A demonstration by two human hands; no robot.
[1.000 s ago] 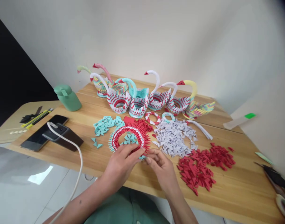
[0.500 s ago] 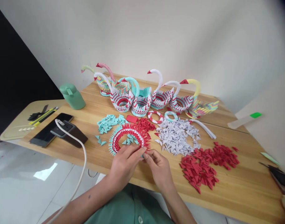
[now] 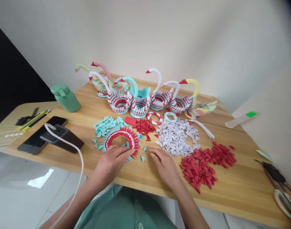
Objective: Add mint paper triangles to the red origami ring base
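A flat ring of folded red, white and teal paper pieces (image 3: 120, 136) lies on the wooden table (image 3: 236, 187) near its front edge. My left hand (image 3: 113, 162) rests on the ring's near rim, fingers laid flat on it. Just right of the ring, my right hand (image 3: 163, 165) lies palm down on the table, fingers stretched out, holding nothing. Two loose teal triangles (image 3: 142, 152) lie between the hands. A teal pile (image 3: 106, 125) lies behind the ring. Right of it lie a white pile (image 3: 176, 136) and a red pile (image 3: 204, 165).
Several finished paper swans (image 3: 140, 95) stand in a row at the back. A green bottle (image 3: 65, 98), a phone (image 3: 40, 138) and a charging power bank (image 3: 61, 138) with a white cable sit left. Scissors (image 3: 276, 175) lie at the right edge.
The ring has been set flat and shifted left. Both hands let go of the piece they were pinching together and now lie spread, with teal triangles left between them.
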